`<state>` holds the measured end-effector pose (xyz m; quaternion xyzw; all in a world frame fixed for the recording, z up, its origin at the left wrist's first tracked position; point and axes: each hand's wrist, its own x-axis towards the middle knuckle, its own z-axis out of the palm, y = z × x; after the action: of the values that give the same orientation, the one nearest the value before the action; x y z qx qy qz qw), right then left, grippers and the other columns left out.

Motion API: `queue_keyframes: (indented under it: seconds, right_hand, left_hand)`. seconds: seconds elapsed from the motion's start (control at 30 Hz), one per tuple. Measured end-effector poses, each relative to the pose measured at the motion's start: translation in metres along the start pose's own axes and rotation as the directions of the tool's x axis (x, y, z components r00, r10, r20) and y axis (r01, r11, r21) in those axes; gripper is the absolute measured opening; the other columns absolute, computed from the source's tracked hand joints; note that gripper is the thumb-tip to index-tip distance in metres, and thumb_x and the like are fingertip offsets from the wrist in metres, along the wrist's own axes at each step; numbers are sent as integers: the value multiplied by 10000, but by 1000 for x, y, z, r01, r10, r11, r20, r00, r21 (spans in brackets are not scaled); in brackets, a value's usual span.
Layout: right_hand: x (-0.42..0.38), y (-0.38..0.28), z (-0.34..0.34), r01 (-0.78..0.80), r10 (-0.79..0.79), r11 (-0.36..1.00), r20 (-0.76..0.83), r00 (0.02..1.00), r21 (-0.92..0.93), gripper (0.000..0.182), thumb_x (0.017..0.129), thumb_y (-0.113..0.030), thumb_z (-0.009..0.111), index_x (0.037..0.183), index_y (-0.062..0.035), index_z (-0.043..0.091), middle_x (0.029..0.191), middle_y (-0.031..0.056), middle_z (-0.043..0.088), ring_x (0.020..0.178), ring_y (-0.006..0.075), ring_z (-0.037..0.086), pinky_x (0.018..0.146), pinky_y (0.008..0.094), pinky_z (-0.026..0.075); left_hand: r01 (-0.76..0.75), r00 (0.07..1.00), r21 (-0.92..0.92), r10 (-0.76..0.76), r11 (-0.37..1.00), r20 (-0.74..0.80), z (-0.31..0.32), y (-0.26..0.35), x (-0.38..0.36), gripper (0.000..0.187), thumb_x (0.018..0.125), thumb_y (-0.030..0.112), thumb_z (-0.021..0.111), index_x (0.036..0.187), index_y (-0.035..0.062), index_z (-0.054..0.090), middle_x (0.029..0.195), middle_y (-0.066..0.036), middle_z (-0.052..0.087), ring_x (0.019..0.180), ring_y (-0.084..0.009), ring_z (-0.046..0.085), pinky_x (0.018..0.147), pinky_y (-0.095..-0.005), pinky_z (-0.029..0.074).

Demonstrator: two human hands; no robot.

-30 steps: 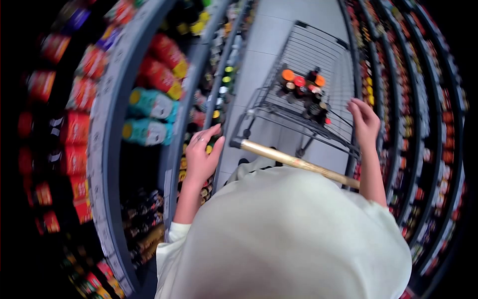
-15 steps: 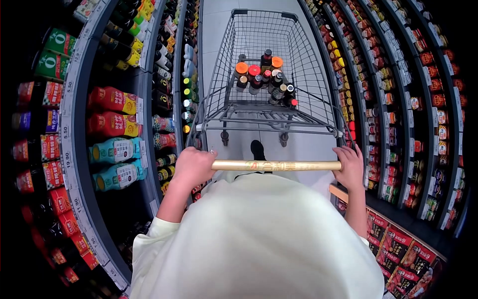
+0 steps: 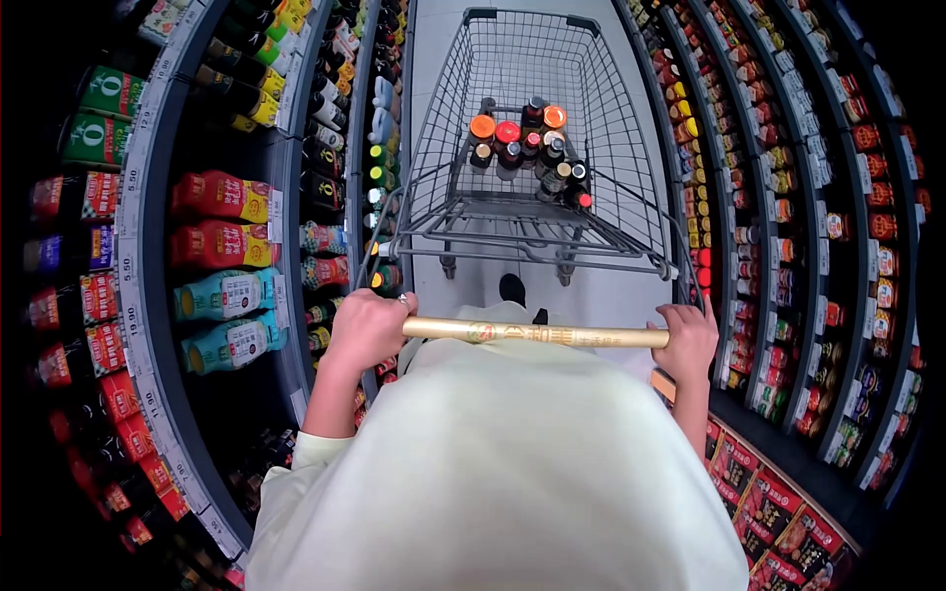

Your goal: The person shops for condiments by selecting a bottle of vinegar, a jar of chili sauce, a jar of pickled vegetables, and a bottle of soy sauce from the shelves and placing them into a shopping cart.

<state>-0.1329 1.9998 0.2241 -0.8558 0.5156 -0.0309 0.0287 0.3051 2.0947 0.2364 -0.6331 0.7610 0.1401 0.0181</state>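
Note:
Both my hands are on the gold-coloured handle (image 3: 537,333) of a grey wire shopping cart (image 3: 532,39). My left hand (image 3: 370,328) is closed around the handle's left end. At the right end my right hand (image 3: 687,338) grips the bar, its index finger raised somewhat. Inside the cart, toward its near half, stand several dark bottles (image 3: 555,180), some with black or gold caps. Among them are jars with orange lids (image 3: 482,126) and one with a red lid (image 3: 507,132).
Shelves of sauce bottles line the left, with red bottles (image 3: 222,246) and turquoise ones (image 3: 227,340) nearest. Jars (image 3: 882,227) fill the right shelves. Red packaged boxes (image 3: 774,502) sit low at the right. Pale floor (image 3: 434,44) runs ahead, and a dark shoe (image 3: 512,288) shows under the cart.
The cart's front has swung slightly right, and the handle has tilted, its right end now lower. My hands stay on it. The shelves have shifted slightly in view.

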Motion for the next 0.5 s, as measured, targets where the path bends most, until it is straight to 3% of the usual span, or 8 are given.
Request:
queue_keyframes:
  seconds: [0.07, 0.5]
  right_hand:
    - [6, 0, -2, -9, 9, 1000, -19, 1000, 9, 201, 717, -209, 739, 864, -80, 695, 858, 58, 696, 845, 249, 655, 1068, 517, 382]
    - [48, 17, 7, 65, -63, 998, -57, 996, 17, 211, 746, -234, 727, 909, -102, 704, 863, 40, 696, 832, 235, 651, 1063, 520, 389]
  left_hand:
    - [-5, 1000, 11, 5, 1000, -28, 3, -3, 2, 103, 703, 109, 679, 787, 159, 647, 542, -44, 568, 536, -261, 576, 571, -383, 445]
    - [81, 994, 5, -81, 997, -70, -4, -9, 23, 149, 710, 118, 648, 845, 176, 674, 585, -73, 600, 591, -302, 616, 610, -417, 479]
